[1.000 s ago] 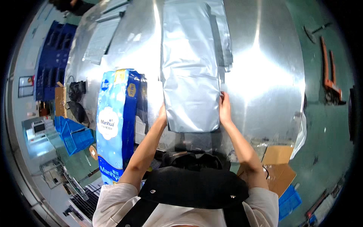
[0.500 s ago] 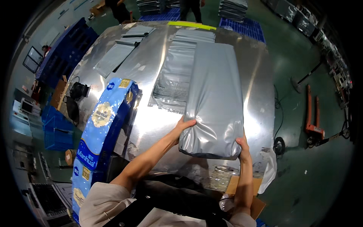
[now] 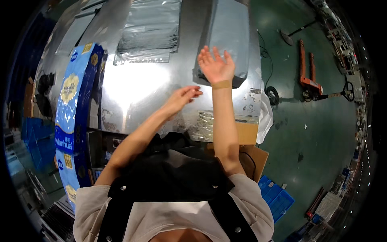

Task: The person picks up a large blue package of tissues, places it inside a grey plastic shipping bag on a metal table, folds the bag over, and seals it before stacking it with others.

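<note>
A filled grey plastic mailing bag (image 3: 229, 38) lies lengthwise on the right side of the metal table. My right hand (image 3: 217, 67) is at its near end, palm turned up and fingers spread; it holds nothing, and whether it touches the bag I cannot tell. A tan band (image 3: 221, 84) wraps the right wrist. To the left, my left hand (image 3: 183, 99) hovers near the table's front part, fingers loosely stretched to the right and nothing in them. Beyond it lies a stack of flat grey mailing bags (image 3: 149, 34).
Tall blue packages (image 3: 70, 90) stand along the table's left side. More flat grey bags (image 3: 76, 34) lie at the far left of the metal table (image 3: 133, 88). By the front right edge are a cardboard box (image 3: 246, 133) and white plastic sheeting (image 3: 265, 117). An orange pallet jack (image 3: 308, 74) stands on the green floor.
Both hands have let go of the filled grey bag, which now lies on the table's right side. My right hand has turned palm up. The view has tilted down toward my body.
</note>
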Available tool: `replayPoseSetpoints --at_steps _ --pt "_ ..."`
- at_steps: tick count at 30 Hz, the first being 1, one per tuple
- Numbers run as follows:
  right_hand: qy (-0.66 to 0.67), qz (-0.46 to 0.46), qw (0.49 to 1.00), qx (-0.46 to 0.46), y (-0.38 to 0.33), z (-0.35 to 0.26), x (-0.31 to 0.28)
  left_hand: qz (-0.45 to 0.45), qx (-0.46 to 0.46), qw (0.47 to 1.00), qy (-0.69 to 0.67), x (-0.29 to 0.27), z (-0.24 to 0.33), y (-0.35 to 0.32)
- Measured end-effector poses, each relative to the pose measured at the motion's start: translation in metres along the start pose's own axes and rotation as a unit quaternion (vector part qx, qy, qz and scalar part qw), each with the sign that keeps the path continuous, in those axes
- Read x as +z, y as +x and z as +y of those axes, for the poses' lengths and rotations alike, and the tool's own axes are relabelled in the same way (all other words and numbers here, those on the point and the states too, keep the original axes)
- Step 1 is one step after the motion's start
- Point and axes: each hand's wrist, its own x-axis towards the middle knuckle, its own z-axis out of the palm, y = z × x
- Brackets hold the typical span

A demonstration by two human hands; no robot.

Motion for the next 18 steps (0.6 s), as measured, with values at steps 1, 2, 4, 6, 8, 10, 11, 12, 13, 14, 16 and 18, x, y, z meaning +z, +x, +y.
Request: replayPoseSetpoints --at_steps 1,2,4,6,8,10,11,12,13,14,16,18 --pt "0.002 0.005 1.000 0.015 -0.008 0.017 0.005 -0.011 -0.008 0.997 -0.080 0.008 -0.004 -0.008" --pt "0.006 0.017 0.999 0.032 -0.018 0.035 0.006 -0.018 -0.022 0.986 -0.162 0.014 -0.009 -0.021" --pt "-0.043 0.000 0.999 0.017 -0.026 0.059 0.003 -0.007 0.010 0.983 -0.184 0.021 0.004 -0.037" --pt "-0.111 -0.007 0.994 -0.004 -0.036 0.084 0.011 0.028 0.039 0.979 -0.200 0.014 0.008 -0.050" --pt "-0.196 -0.026 0.979 -0.055 -0.043 0.106 0.013 0.058 0.041 0.989 -0.131 0.006 0.008 -0.064" --pt "-0.286 -0.044 0.950 -0.116 -0.052 0.125 0.018 0.082 0.041 0.990 -0.111 0.000 0.007 -0.075" --pt "-0.307 -0.045 0.941 -0.131 -0.056 0.135 0.019 0.093 0.039 0.987 -0.127 -0.002 0.004 -0.080" --pt "-0.328 -0.047 0.932 -0.147 -0.059 0.144 0.019 0.103 0.037 0.984 -0.143 -0.005 0.002 -0.086" --pt "-0.349 -0.049 0.921 -0.164 -0.061 0.152 0.019 0.096 0.034 0.983 -0.154 -0.010 0.001 -0.092" --pt "-0.344 -0.057 0.921 -0.175 -0.062 0.158 0.018 0.089 0.032 0.981 -0.167 -0.013 0.000 -0.097" --pt "-0.379 -0.061 0.897 -0.217 -0.067 0.173 0.018 0.073 0.034 0.979 -0.186 -0.019 0.000 -0.106" --pt "-0.413 -0.068 0.868 -0.267 -0.073 0.183 0.017 0.053 0.042 0.978 -0.200 -0.020 0.004 -0.112"
